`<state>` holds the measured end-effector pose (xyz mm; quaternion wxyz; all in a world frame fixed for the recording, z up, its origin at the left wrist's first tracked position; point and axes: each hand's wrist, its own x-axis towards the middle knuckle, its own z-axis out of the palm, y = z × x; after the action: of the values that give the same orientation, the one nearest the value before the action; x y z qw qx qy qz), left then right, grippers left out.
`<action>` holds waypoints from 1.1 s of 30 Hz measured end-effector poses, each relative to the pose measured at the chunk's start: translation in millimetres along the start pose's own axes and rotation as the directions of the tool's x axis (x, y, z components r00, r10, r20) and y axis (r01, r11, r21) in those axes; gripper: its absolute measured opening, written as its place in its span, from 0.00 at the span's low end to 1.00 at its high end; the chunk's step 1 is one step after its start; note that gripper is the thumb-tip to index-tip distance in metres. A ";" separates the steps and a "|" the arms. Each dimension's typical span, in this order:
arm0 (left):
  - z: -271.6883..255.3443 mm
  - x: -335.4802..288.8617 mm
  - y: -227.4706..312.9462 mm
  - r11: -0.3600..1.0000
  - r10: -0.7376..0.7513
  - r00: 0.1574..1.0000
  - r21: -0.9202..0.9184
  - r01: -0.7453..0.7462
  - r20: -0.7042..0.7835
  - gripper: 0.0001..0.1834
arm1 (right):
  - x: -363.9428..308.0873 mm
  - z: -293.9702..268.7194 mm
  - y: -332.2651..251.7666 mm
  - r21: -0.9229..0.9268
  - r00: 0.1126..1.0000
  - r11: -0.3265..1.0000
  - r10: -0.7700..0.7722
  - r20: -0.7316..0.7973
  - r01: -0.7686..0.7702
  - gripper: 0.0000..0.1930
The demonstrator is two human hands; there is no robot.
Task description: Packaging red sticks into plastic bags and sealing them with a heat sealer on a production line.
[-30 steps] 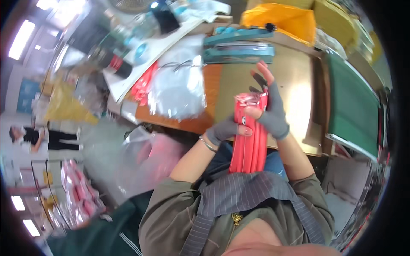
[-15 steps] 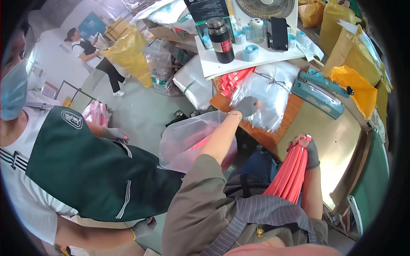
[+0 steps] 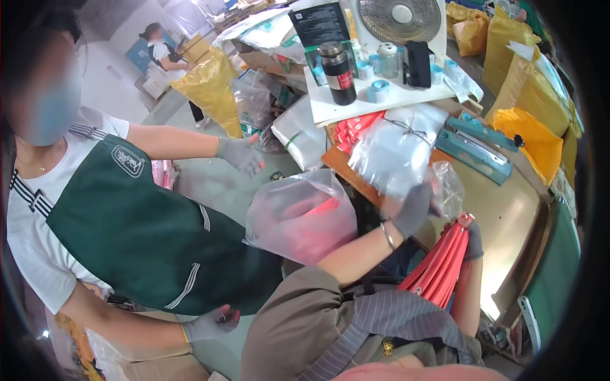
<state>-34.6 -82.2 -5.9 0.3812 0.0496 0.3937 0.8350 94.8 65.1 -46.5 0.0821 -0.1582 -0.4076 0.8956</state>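
Fingers of the right hand (image 3: 474,242) close around the gathered top of a red bundle of strips (image 3: 435,263), which fans toward seven o'clock. At ten o'clock, the blurred left hand (image 3: 416,208) nears a clear bag (image 3: 450,186); its grip cannot be told. A teal device (image 3: 478,157) lies at twelve.

Right fingers (image 3: 450,225) grip red bundle (image 3: 438,263); left fingers (image 3: 427,195), clear bag (image 3: 450,190).
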 end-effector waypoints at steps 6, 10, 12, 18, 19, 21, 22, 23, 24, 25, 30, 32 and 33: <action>37.4 44.8 14.8 0.329 0.535 0.793 0.792 -0.514 0.292 0.17 | -35.6 23.0 -42.6 0.108 0.972 0.977 -0.196 0.131 0.183 0.25; 106.3 -16.5 -19.5 -0.014 0.138 0.480 0.486 -0.874 0.866 0.10 | -8.4 -128.4 -3.9 0.102 0.957 0.951 -0.291 -0.023 0.291 0.30; 90.0 -26.6 -15.3 0.079 0.147 0.506 0.500 -0.862 0.850 0.09 | -12.3 -118.3 16.7 0.291 0.924 0.936 -0.080 -0.374 0.199 0.34; 19.9 -48.7 -67.2 0.486 0.235 0.833 0.682 -0.547 0.500 0.13 | -46.4 2.0 -23.6 0.045 0.983 0.984 -0.172 -0.064 0.175 0.38; 26.1 -46.3 -66.8 0.494 0.222 0.830 0.675 -0.548 0.512 0.13 | -43.8 -3.2 -21.8 0.042 0.985 0.984 -0.169 -0.034 0.171 0.38; 49.1 -34.9 -75.3 0.559 0.463 0.809 0.589 -0.584 0.363 0.15 | -2.0 -48.9 -0.2 -0.352 0.960 0.897 -0.281 0.016 0.268 0.34; 56.9 -30.6 -77.4 0.453 0.481 0.753 0.608 -0.652 0.449 0.14 | 7.8 -91.7 2.6 -0.655 0.956 0.722 -0.294 0.000 0.222 0.32; 43.2 -31.8 -64.5 0.330 0.498 0.697 0.630 -0.703 0.516 0.14 | -0.6 -55.4 0.1 -0.196 0.979 0.966 -0.141 0.150 0.169 0.24; 37.1 -41.7 -48.4 0.239 0.325 0.754 0.722 -0.650 0.571 0.13 | -11.1 -30.8 -7.1 -0.153 0.983 0.973 -0.158 0.094 0.171 0.17; 21.9 -38.9 -42.6 0.110 0.313 0.715 0.724 -0.681 0.625 0.11 | -15.4 11.3 -12.6 -0.220 0.931 0.906 -0.363 0.040 0.363 0.14; 1.9 -62.2 -27.4 0.185 0.320 0.757 0.746 -0.640 0.570 0.16 | -72.6 33.4 36.5 -0.339 0.908 0.890 -0.379 -0.178 0.305 0.25; -17.6 -83.8 -39.6 0.075 0.202 0.527 0.524 -0.849 0.825 0.16 | -132.3 41.0 72.9 -0.247 0.935 0.937 -0.297 -0.195 0.247 0.27; -34.3 -101.4 -41.7 0.143 0.027 0.474 0.466 -0.873 0.880 0.16 | -159.4 39.7 88.0 -0.061 0.965 0.981 -0.193 -0.176 0.185 0.27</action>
<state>48.6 -155.3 -36.4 0.0833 0.6975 0.5603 0.4389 228.5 -64.4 -54.0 0.2002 -0.2013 -0.4312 0.8564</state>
